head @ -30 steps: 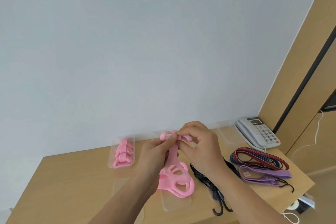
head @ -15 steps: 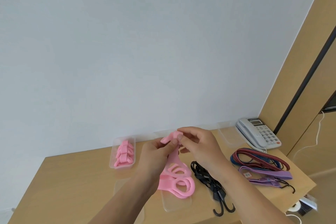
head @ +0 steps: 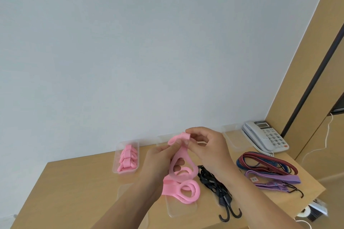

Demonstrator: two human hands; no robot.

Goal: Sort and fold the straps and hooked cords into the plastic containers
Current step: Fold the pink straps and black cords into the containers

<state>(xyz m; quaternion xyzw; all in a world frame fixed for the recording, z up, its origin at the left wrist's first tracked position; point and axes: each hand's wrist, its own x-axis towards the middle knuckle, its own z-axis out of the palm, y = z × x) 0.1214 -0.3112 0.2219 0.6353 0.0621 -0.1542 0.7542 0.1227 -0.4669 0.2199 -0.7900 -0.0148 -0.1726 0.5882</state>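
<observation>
pink strap (head: 181, 156) held above table, folded top pinched between left hand (head: 160, 161) and right hand (head: 206, 147).

Plain pale wall (head: 149, 42) behind a wooden table (head: 74, 182); wood panelling (head: 305, 72) stands right of the hands.

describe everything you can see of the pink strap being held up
The pink strap is a flat, soft-looking band, matte and flexible. Both hands pinch its folded top end, the left hand from the left and the right hand from above. Below, it hangs in an open loop above more pink loops on the wooden table.
</observation>
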